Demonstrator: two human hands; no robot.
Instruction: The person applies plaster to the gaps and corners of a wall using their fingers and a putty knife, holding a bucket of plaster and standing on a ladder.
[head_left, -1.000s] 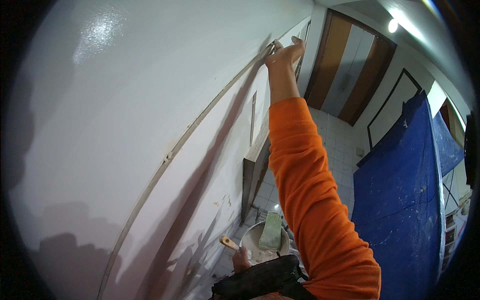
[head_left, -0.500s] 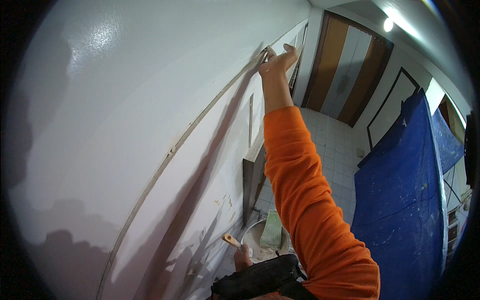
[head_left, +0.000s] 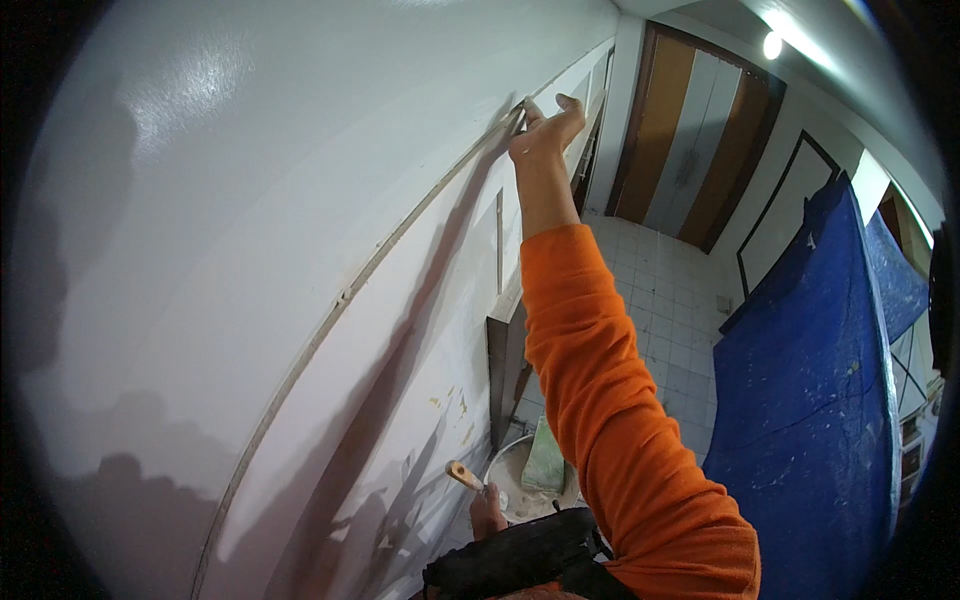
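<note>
My right hand (head_left: 546, 126), in an orange sleeve (head_left: 600, 370), reaches far up along the white wall (head_left: 250, 220). One fingertip touches the groove (head_left: 380, 257) that runs along the wall, where a small dark spot shows. The thumb stands apart from that finger; the other fingers are partly hidden. Low down, my left hand (head_left: 487, 513) is closed around a tool with a wooden handle (head_left: 463, 474), apparently a putty knife. Its handle points away toward the wall, and its other end is hidden. Behind that hand is a round bucket (head_left: 507, 468) with a greenish slab (head_left: 544, 462) in it.
A black pouch (head_left: 515, 555) hangs at my front. Right of my arm stretches a blue tarp (head_left: 800, 400). Beyond lie a tiled floor (head_left: 660, 290) and a brown-framed door (head_left: 690, 130). A boxy ledge (head_left: 498, 350) juts from the wall beside my forearm.
My right hand has moved slightly left and nearer along the groove. The left hand and the tool have hardly moved.
</note>
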